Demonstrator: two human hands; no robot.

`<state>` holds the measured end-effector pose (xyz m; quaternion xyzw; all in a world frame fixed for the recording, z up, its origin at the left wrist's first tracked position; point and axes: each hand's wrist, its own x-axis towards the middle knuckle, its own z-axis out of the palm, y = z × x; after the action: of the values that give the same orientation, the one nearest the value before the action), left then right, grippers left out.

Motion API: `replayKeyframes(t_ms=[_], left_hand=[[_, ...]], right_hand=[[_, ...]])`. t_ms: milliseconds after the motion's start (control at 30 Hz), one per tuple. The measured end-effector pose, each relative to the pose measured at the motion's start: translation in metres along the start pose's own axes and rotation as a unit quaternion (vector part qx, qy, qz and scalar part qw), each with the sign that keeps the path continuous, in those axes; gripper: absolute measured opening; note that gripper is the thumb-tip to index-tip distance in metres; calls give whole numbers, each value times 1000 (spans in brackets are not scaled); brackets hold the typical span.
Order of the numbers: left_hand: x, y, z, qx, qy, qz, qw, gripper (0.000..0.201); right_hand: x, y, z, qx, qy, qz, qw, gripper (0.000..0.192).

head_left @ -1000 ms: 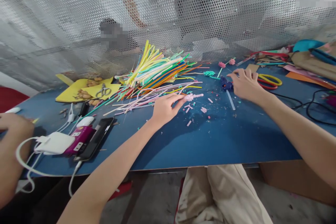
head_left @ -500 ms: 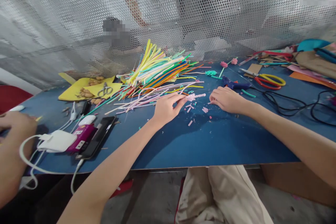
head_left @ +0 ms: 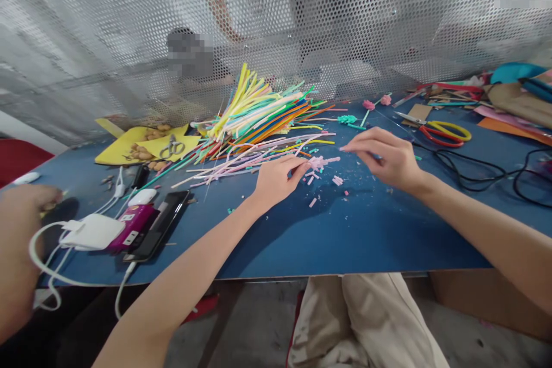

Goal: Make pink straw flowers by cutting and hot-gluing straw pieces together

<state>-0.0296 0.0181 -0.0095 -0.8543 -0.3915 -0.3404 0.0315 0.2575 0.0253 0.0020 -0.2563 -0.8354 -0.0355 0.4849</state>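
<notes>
My left hand (head_left: pixel 280 179) pinches a lilac pipe-cleaner flower (head_left: pixel 318 163), whose stem points right. To its right, a small cut lilac piece (head_left: pixel 342 149) shows at the fingertips of my right hand (head_left: pixel 382 156), closed in a pinch just above the table and apart from the flower. Short lilac cuttings (head_left: pixel 337 180) lie scattered below the flower. Behind my left hand several long lilac pipe cleaners (head_left: pixel 241 162) are spread out. The blue glue gun is hidden behind my right hand; its black cable (head_left: pixel 457 169) runs off to the right.
A big bundle of coloured pipe cleaners (head_left: pixel 259 112) lies at the back. Scissors (head_left: pixel 444 131) and a green pipe-cleaner piece (head_left: pixel 347 119) are beyond my right hand. A phone (head_left: pixel 161 227) and purple power adapter (head_left: pixel 133 227) lie left. Another person's arm (head_left: pixel 19 247) is at far left.
My right hand has risen off the table with a small lilac piece between its fingertips, covering the glue gun. My left hand has barely moved. The other person's hand at far left has shifted.
</notes>
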Motion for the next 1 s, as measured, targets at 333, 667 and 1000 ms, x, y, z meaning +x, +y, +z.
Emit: replayKeyframes(t_ms=[333, 667, 1000], left_hand=[[-2, 1, 4, 18, 2, 22, 1000, 25], [-1, 5, 1, 7, 13, 59, 998, 27], [-2, 3, 3, -10, -1, 42, 999, 29]], right_hand=[[1, -14, 14, -34, 7, -69, 997, 29], [2, -18, 11, -91, 2, -65, 994, 46], [1, -20, 16, -58, -6, -32, 998, 41]])
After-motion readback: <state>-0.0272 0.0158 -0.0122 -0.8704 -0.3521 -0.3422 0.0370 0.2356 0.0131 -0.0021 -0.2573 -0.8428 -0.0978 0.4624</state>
